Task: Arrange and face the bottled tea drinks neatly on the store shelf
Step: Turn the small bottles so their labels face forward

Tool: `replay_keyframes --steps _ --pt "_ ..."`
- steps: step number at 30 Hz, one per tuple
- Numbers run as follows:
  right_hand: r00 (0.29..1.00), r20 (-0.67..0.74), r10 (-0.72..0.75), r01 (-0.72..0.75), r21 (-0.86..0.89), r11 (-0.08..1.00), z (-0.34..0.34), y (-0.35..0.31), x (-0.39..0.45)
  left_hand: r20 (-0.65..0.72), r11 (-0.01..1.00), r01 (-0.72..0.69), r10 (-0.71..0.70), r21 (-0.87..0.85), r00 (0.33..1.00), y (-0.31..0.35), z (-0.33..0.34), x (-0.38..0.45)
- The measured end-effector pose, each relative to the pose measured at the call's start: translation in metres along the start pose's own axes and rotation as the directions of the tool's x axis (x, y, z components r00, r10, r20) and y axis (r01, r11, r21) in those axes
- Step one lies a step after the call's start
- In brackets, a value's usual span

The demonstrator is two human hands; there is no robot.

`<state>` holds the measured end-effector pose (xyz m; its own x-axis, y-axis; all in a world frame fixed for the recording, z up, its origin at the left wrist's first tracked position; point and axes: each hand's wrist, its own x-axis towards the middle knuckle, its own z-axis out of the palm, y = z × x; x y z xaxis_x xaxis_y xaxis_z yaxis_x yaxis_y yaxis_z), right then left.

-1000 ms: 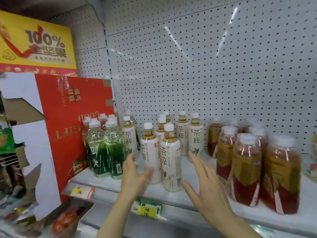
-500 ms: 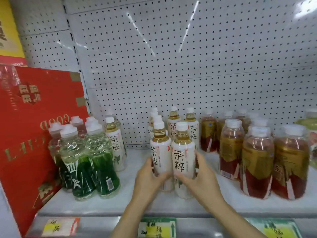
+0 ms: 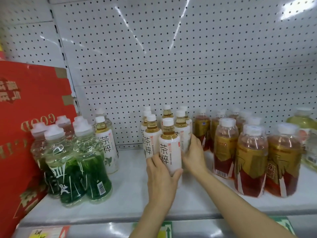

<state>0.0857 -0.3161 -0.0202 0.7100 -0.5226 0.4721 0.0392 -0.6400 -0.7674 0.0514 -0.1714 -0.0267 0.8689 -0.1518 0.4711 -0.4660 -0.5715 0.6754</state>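
Observation:
Several white-labelled tea bottles with white caps stand in a cluster mid-shelf. My left hand grips the lower part of the front bottle, whose black-lettered label faces me. My right hand wraps around the bottle just behind and to the right; its label is turned away from me. One more white-labelled bottle stands apart to the left, beside the green bottles. The cluster's rear bottles are partly hidden.
Green-tinted bottles crowd the left of the white shelf, next to a red carton. Red-and-gold bottles fill the right, with a yellow-green bottle beyond. A pegboard wall backs the shelf. Price tags line its front edge.
Both hands went from open in front of the shelf to holding white-labelled bottles. My left hand now holds the front bottle and my right one behind it. The view has moved closer.

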Motion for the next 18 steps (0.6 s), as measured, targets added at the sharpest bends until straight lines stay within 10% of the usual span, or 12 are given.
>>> replay_keyframes --steps 6,9,12,18 --pt "0.999 0.032 0.010 -0.011 0.009 1.000 -0.032 0.001 0.000 0.048 0.997 -0.004 0.001 0.072 0.999 0.005 0.002 -0.001" --pt "0.972 -0.160 -0.170 0.194 0.148 0.970 -0.052 -0.018 -0.030 -0.194 0.940 -0.206 0.264 0.273 0.945 0.004 -0.036 0.011" --pt "0.956 -0.048 -0.291 0.294 0.112 0.949 -0.045 -0.038 -0.056 -0.318 0.889 -0.159 0.313 0.429 0.895 0.005 -0.100 0.063" --pt "0.938 -0.010 -0.347 0.341 -0.171 0.925 -0.001 -0.041 -0.054 -0.032 0.431 0.062 -0.076 0.900 0.997 0.024 -0.175 0.171"
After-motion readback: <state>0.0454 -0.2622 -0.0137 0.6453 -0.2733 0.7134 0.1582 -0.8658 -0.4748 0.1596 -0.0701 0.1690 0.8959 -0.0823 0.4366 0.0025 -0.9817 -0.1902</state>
